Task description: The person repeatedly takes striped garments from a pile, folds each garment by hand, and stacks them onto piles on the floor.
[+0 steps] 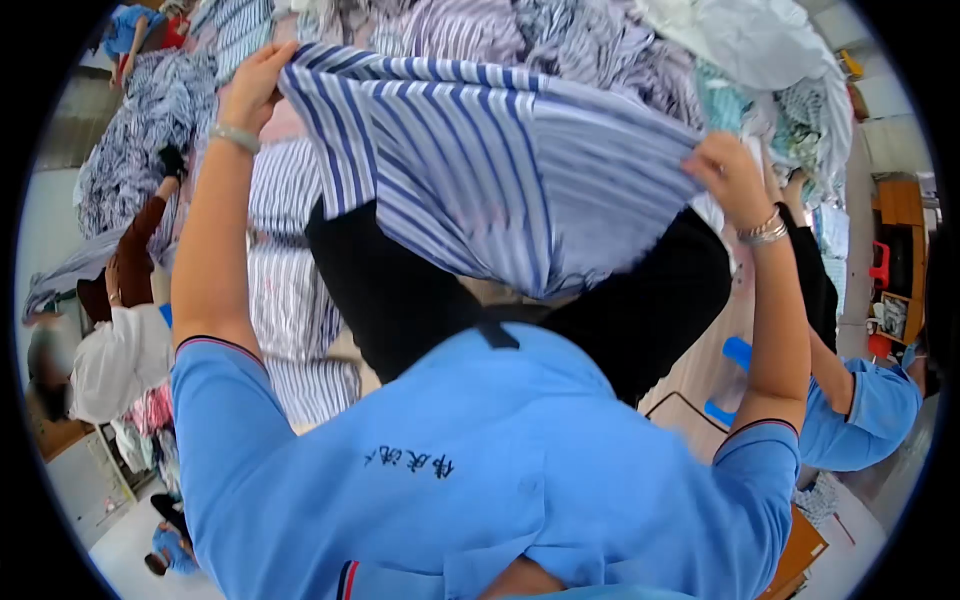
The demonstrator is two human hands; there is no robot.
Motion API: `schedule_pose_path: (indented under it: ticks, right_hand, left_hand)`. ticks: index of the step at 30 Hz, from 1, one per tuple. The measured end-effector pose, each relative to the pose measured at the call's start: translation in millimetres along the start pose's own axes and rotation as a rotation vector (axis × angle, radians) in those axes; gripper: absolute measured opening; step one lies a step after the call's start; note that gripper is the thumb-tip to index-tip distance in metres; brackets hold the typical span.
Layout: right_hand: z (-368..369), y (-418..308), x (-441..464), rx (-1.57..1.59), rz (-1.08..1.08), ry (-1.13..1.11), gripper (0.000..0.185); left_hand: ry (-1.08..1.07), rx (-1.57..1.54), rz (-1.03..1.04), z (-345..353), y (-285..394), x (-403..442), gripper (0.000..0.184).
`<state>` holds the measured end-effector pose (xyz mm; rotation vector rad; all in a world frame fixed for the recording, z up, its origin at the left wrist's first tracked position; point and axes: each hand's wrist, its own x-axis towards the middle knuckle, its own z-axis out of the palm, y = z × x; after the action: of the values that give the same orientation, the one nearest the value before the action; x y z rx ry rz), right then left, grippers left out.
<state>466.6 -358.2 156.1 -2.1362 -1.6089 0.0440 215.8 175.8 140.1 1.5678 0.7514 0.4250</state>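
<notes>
A blue-and-white striped garment (470, 170) is stretched out in the air in front of me, above my lap. At its upper left corner, my left hand (258, 85) is closed on the cloth. My right hand (732, 175) pinches the opposite edge, a little lower and slightly blurred. The cloth sags between the two hands, and its lower edge hangs over my dark trousers (390, 290). Whether it is a shirt or trousers cannot be made out.
Folded striped garments (290, 300) lie in stacks left of my legs. A big heap of loose striped cloth (460, 30) spreads beyond the held garment, with white sheeting (750, 40) at its right. Co-workers are on both sides, one in a blue shirt (860, 415) close at right.
</notes>
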Motion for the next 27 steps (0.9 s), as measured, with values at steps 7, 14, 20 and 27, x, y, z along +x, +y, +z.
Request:
schedule_pose_path:
  ticks: [7,14,20,27]
  right_hand:
    - [-89.4,-22.9,3.5,-0.571,-0.058,0.425,0.005]
    - [35.6,-54.2,-110.3,-0.437,0.032,0.298,0.006]
    - [71.4,-56.5,-137.0,-0.240,0.233,0.397,0.007]
    - [63.6,-59.5,-133.7,-0.193,0.228,0.406,0.009]
  left_hand:
    - [0.099,-0.044,0.363,19.7,79.2,-20.0,0.018]
    - [0.084,0.128,-0.199,18.5,-114.0,-183.4,0.014]
    - [0.238,0.693,0.742,78.7,-68.9,-176.3,0.017]
    - [-0.782,0.848,0.841,162.7,-17.7,-137.8,0.026]
